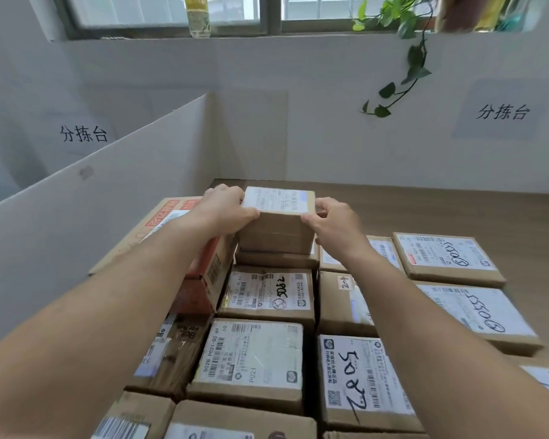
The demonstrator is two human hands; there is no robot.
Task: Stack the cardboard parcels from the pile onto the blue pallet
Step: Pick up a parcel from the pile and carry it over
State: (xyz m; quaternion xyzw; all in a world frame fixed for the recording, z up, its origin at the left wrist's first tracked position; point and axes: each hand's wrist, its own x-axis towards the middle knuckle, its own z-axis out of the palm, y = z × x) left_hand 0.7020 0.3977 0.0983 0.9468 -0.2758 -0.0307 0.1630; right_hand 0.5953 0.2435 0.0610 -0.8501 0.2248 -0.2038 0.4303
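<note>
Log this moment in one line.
left hand: grips small parcel | right hand: grips small parcel | below: lower parcel

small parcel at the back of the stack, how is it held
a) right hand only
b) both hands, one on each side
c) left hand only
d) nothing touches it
b: the left hand grips the left side of the small parcel, and the right hand grips its right side.
</note>
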